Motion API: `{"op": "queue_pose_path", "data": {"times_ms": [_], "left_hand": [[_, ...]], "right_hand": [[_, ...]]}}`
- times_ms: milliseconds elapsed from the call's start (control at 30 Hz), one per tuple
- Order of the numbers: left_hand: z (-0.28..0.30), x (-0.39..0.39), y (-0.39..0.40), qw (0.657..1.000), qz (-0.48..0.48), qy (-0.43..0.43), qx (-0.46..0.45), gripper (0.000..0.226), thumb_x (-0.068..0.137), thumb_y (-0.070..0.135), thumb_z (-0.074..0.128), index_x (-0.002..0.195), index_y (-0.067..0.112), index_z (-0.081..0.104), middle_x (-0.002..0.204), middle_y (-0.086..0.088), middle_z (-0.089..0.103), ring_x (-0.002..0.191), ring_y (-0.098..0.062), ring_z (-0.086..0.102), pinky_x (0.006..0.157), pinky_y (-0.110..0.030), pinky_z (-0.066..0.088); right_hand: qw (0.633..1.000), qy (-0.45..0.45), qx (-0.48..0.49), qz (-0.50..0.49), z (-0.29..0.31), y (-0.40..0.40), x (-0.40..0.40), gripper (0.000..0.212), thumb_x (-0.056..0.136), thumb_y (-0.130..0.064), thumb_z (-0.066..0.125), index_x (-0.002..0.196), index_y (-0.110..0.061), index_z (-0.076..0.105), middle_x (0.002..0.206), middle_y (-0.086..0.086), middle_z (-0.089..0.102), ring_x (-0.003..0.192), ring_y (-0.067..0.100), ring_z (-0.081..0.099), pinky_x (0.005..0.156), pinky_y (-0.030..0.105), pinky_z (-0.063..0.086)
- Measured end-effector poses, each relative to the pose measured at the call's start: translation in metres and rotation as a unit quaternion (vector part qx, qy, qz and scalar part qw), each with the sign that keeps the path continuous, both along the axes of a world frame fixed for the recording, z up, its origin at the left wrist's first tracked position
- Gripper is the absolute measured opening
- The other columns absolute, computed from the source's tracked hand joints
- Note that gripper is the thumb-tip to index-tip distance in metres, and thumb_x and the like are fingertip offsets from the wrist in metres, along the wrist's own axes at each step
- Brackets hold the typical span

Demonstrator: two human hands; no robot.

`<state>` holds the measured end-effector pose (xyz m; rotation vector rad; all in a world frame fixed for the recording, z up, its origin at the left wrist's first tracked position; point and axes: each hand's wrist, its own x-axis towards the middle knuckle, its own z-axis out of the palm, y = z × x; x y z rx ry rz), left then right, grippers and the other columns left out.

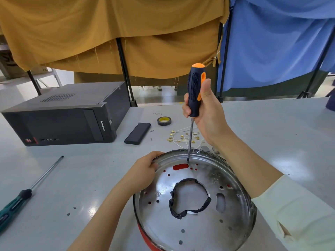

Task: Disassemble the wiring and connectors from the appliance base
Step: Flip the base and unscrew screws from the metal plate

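Pale grey worktop, glossy, with a few dark scraps near the left forearm. Behind it, mustard cloth and blue cloth hung over black stands, with floor showing beneath.

On the worktop at left, a black computer case lying on its side. Just right of it a flat black block, then a tape roll with a yellow core. Two small screws between block and wires. At the far left edge, a green-handled screwdriver lying diagonally, tip pointing away.

Closest to the camera, the base: a round metal pan, shiny and punched with holes and slots, red at the lower rim, with a ring of black tape around the central opening. Beyond its far rim, loose white wires with brass terminals, spread on the worktop apart from the base.

Left hand curled over the far-left rim of the base, fingers hooked on the edge. Right hand wrapped around the handle of an orange-and-black screwdriver, thumb up along the grip, cream sleeve at the forearm. Shaft upright, tip set down on the pan just inside the far rim, beside a red slot.
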<state>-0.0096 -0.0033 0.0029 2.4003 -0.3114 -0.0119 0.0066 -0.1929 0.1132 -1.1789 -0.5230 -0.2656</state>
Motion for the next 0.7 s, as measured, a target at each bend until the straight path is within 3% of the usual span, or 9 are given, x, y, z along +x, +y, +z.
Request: {"op": "queue_pose_path", "data": {"times_ms": [67,133,233,400,500,567,700], "left_hand": [[0.0,0.0002,-0.0001,1.0,0.001,-0.001,0.002,0.041,0.096,0.007,0.037,0.127,0.032,0.049,0.112,0.011,0.058,0.098,-0.01,0.053,0.07,-0.005,0.034],[0.0004,0.0002,-0.0006,1.0,0.0,-0.001,0.004,0.041,0.097,0.007,0.037,0.127,0.032,0.049,0.112,0.011,0.058,0.098,-0.01,0.053,0.071,-0.007,0.034],[0.0008,-0.0001,-0.0008,1.0,0.0,0.002,0.002,0.041,0.096,0.007,0.037,0.126,0.032,0.049,0.113,0.011,0.058,0.099,-0.011,0.053,0.073,-0.012,0.036],[0.001,0.0003,-0.0009,1.0,0.001,0.002,0.004,0.041,0.097,0.007,0.036,0.126,0.033,0.049,0.113,0.011,0.058,0.099,-0.01,0.053,0.071,-0.004,0.034],[0.0018,-0.0008,-0.0013,1.0,0.0,0.002,0.003,0.041,0.097,0.007,0.036,0.126,0.033,0.049,0.114,0.01,0.059,0.1,-0.011,0.054,0.073,-0.011,0.036],[0.0019,-0.0012,-0.0013,1.0,0.0,0.0,0.004,0.041,0.097,0.007,0.037,0.126,0.033,0.049,0.115,0.009,0.059,0.101,-0.012,0.054,0.076,-0.015,0.036],[0.0011,-0.0007,-0.0011,1.0,0.002,-0.004,0.006,0.041,0.096,0.007,0.037,0.126,0.032,0.05,0.114,0.01,0.059,0.1,-0.011,0.054,0.074,-0.012,0.036]], "right_hand": [[0.999,-0.015,-0.017,-0.03,-0.0015,0.0025,-0.0003,0.055,0.076,-0.048,0.064,0.108,-0.011,0.039,0.074,-0.002,0.051,0.056,0.015,0.042,0.057,0.026,0.042],[0.999,-0.028,0.004,-0.045,-0.0047,0.0043,-0.0002,0.047,0.077,-0.038,0.068,0.103,-0.011,0.039,0.075,0.002,0.051,0.056,0.016,0.043,0.056,0.027,0.042],[0.998,-0.032,0.024,-0.057,-0.0058,0.0027,0.0012,0.021,0.09,-0.031,0.054,0.097,-0.012,0.047,0.075,0.005,0.056,0.062,0.018,0.048,0.059,0.029,0.044],[0.999,0.007,0.021,0.029,-0.0033,0.0005,0.0006,0.046,0.099,-0.039,0.028,0.116,-0.002,0.05,0.074,0.006,0.049,0.061,0.013,0.043,0.055,0.025,0.038],[0.999,-0.01,-0.005,0.031,0.0001,0.0024,-0.0015,0.039,0.09,-0.049,0.046,0.101,-0.011,0.047,0.072,0.006,0.045,0.056,0.013,0.04,0.049,0.023,0.034],[1.0,-0.022,-0.014,-0.005,-0.0014,0.0051,-0.003,0.038,0.078,-0.043,0.061,0.098,-0.015,0.043,0.072,0.004,0.046,0.055,0.012,0.041,0.048,0.022,0.036],[0.998,-0.03,0.004,-0.055,-0.0065,0.0067,-0.0008,0.03,0.083,-0.039,0.057,0.098,-0.015,0.047,0.074,0.003,0.054,0.063,0.014,0.049,0.056,0.027,0.044]]}}
